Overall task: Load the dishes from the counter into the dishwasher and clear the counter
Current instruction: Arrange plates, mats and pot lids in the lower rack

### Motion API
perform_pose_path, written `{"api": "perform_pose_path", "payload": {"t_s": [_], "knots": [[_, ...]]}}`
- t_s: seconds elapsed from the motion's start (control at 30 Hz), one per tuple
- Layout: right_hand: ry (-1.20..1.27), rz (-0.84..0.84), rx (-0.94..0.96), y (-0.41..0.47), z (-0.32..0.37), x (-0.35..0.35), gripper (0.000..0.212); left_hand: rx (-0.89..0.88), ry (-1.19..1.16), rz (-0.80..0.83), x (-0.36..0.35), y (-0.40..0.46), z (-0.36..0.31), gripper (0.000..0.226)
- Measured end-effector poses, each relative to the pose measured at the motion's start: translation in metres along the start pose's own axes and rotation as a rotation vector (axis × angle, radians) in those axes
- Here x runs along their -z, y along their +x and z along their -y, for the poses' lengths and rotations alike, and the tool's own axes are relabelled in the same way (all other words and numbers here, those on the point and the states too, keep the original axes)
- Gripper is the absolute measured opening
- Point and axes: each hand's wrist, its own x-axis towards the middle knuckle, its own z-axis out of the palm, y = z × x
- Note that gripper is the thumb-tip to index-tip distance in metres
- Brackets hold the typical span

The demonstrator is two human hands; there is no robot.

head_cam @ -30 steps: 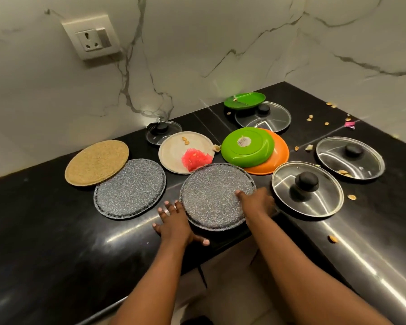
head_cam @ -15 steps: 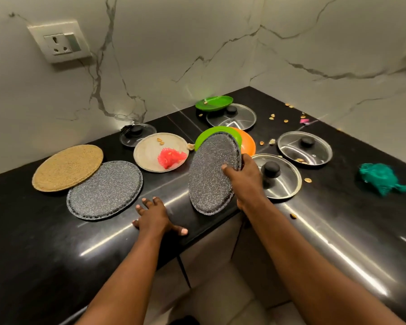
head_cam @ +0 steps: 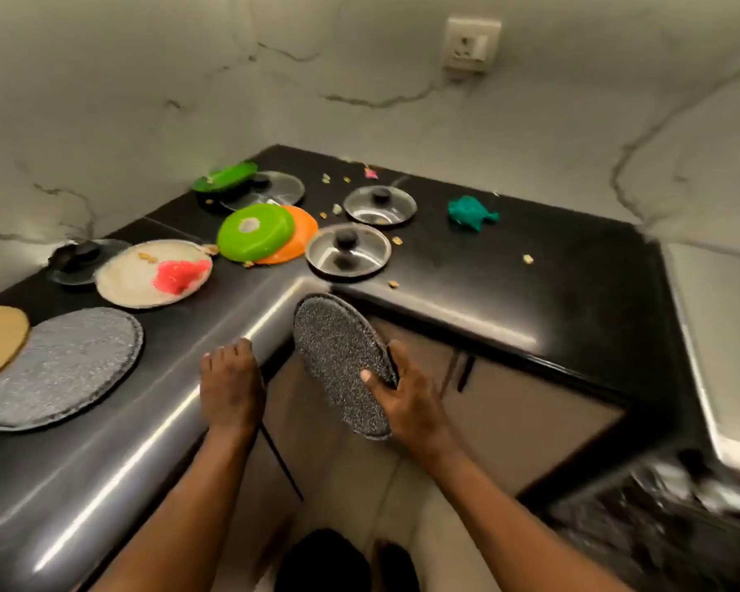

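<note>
Speckled grey plate [head_cam: 338,356] — pinched by right hand [head_cam: 406,399] | left hand [head_cam: 229,386] spread — counter edge [head_cam: 154,437]

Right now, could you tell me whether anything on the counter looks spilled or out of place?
Yes: food crumbs lie scattered over the black counter around the steel lids, and the beige plate holds a pink smear and scraps.
</note>
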Motion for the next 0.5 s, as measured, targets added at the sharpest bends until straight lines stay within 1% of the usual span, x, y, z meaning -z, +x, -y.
{"api": "perform_pose_path", "payload": {"t_s": [0.03,0.07,0.1,0.17,0.2,0.33,0.43,0.5], "knots": [[-0.008,-0.021,-0.072,-0.030,-0.010,0.006,0.045,-0.075,-0.050,-0.071,-0.002,-0.021,-0.008,0.019],[-0.033,-0.029,-0.132,-0.058,-0.019,0.012,0.047,-0.140,-0.095,-0.094,-0.004,-0.040,-0.016,0.017],[-0.051,-0.036,-0.178,-0.087,-0.031,0.020,0.040,-0.205,-0.124,-0.079,-0.008,-0.061,-0.025,0.017],[-0.090,-0.065,-0.241,-0.140,-0.050,0.038,0.014,-0.309,-0.114,0.017,-0.018,-0.097,-0.042,0.021],[-0.132,-0.096,-0.292,-0.167,-0.059,0.050,0.012,-0.356,-0.114,0.091,-0.024,-0.117,-0.053,0.023],[-0.293,-0.167,-0.450,-0.254,-0.090,0.100,0.010,-0.526,-0.131,0.345,-0.033,-0.182,-0.099,0.028],[-0.334,-0.280,-0.587,-0.311,-0.111,0.135,0.014,-0.627,-0.137,0.490,-0.039,-0.228,-0.140,0.030],[-0.337,-0.355,-0.664,-0.340,-0.122,0.151,0.013,-0.689,-0.120,0.566,-0.045,-0.252,-0.163,0.032]]}}
